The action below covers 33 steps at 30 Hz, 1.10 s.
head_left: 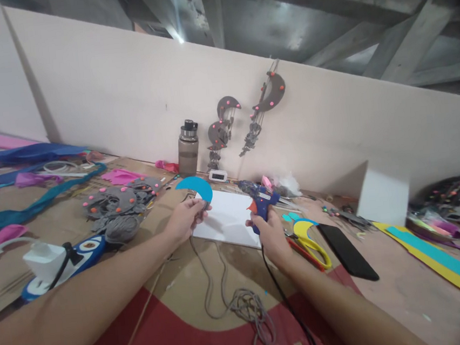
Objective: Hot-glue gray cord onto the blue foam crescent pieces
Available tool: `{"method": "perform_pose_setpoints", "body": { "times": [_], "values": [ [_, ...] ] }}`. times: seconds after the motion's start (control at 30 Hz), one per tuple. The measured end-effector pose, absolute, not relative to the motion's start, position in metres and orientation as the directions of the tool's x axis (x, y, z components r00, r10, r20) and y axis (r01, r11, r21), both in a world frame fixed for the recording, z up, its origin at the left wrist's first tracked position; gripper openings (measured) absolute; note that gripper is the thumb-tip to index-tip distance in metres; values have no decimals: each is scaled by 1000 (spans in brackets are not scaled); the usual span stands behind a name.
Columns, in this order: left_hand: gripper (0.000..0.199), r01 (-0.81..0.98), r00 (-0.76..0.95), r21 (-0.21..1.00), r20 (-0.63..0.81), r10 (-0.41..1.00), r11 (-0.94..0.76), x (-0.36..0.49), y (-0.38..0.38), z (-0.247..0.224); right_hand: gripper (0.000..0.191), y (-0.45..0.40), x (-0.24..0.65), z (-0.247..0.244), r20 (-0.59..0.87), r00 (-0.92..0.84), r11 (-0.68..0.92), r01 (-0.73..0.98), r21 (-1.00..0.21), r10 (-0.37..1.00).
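Note:
Pinched in the fingers of my left hand point(188, 218) is a blue crescent moon cutout point(197, 187), raised over the left edge of a white board point(228, 216). My right hand point(274, 237) is wrapped round the handle of a blue hot glue gun point(262, 202) with an orange trigger. Its nozzle points away from me and to the left, above the board's right side. Grey yarn point(246, 306) runs from near the board's left edge to a loose tangle in front of me. The gun's black cord passes beneath my right forearm.
Yellow-handled scissors point(317, 251) and a black phone point(347, 250) lie right of my right hand. A water bottle point(188, 149) stands by the wall, near hanging moon decorations point(273, 92). More grey moons point(121, 199) and a power strip point(66, 264) are at left. Yellow and turquoise strips point(446, 263) lie far right.

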<state>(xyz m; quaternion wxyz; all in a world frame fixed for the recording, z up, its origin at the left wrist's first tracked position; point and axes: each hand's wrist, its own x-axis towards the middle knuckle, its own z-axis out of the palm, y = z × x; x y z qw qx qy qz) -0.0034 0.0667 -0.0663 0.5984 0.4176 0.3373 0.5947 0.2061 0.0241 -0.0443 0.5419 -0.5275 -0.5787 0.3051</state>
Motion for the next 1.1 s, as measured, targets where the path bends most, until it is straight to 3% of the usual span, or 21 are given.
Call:
{"method": "perform_pose_setpoints", "body": {
  "times": [0.17, 0.33, 0.47, 0.67, 1.1],
  "values": [
    [26, -430, 42, 899, 112, 993, -83, -2, 66, -65, 25, 2, 192, -40, 374, -77, 380, 101, -919, 924],
    [22, -422, 18, 905, 76, 997, -61, -1, 65, -63, 22, -4, 188, -41, 391, -244, 440, 194, -877, 887],
    [22, -393, 24, 917, 82, 996, -66, 0, 65, -64, 17, -4, 189, -46, 399, -244, 458, 274, -846, 884],
    [22, -316, 25, 946, 92, 995, -79, 1, 64, -64, 24, -1, 191, -49, 352, -212, 409, 393, -823, 912],
    [20, -175, -11, 981, 80, 997, -81, 0, 63, -67, 27, 3, 186, -54, 307, -232, 379, 421, -824, 923]
  ]
}}
